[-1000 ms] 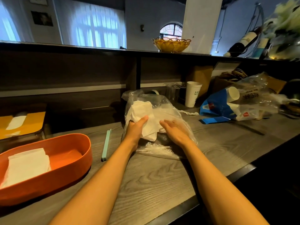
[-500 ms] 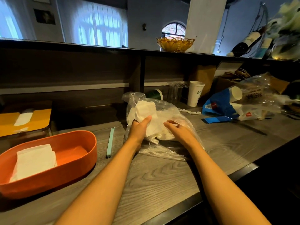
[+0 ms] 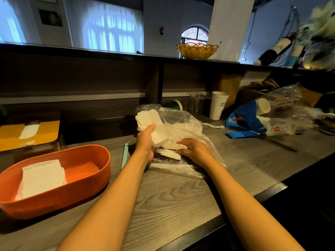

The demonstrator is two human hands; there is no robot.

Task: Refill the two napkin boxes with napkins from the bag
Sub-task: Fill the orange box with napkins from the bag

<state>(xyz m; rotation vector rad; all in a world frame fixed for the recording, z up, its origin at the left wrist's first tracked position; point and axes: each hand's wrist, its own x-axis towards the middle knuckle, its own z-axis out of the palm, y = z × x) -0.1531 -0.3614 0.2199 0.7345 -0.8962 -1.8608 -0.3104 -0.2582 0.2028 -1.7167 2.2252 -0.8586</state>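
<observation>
a: clear plastic, that is what the bag (image 3: 183,124) is made of, and it is lying crumpled on the grey wood desk (image 3: 172,200), mouth facing the person.
b: what is the left hand (image 3: 146,142) doing?
a: it is holding a thick bunch of white napkins (image 3: 152,124) at the bag's mouth. its grip is pinching the bunch, thumb lying across the front, the other fingers hidden behind the paper.
b: and the right hand (image 3: 194,151)?
a: it is reaching inside the bag, seen through the plastic. its fingers are lying mostly straight and pointing left, tips touching the loose napkins piled there. i cannot tell whether they are gripping any.
b: where are the boxes sitting?
a: an orange box (image 3: 87,178), oval and open, is sitting on the desk well left of the bag. a flat stack (image 3: 41,178) of napkins is lying in its left half, and its right half is showing bare orange floor. a yellow box (image 3: 45,133) is standing farther back on the left, a white napkin poking through the slot in its lid.
b: anything lying between them?
a: a pale green strip (image 3: 125,156) is lying on the desk between the orange box and the bag, just beside the left wrist.
b: and behind?
a: a white paper cup (image 3: 218,105) is standing upright near the back panel, and a blue pack (image 3: 243,122) is lying to the right of it.
</observation>
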